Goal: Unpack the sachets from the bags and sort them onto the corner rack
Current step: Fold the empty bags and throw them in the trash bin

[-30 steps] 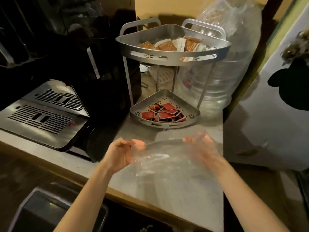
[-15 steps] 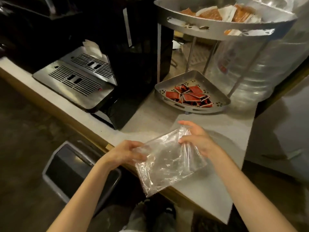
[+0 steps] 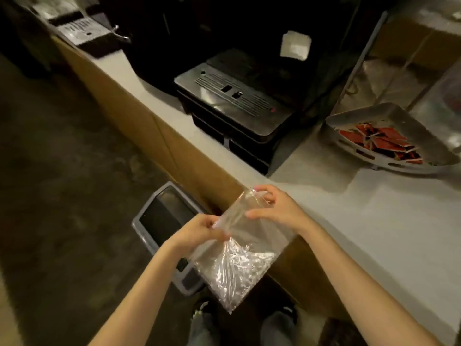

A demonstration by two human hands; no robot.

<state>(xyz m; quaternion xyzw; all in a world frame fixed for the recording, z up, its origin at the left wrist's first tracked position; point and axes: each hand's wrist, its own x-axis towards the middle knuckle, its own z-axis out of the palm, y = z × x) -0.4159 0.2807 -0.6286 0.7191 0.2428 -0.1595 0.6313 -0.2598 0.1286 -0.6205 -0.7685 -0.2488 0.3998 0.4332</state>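
bag [image 3: 237, 258] past counter [image 3: 374, 221] edge, both hands' grip

The corner rack [image 3: 389, 116] is cut off at the right edge.

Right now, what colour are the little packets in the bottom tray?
Red, with pale edges. The sachets lie in the rack's lower tray, seen in the head view.

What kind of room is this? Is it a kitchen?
Probably a coffee corner in a café or pantry. A black coffee machine with a metal drip tray stands on a counter, beside a rack shelf of red sachets. A bin sits below.
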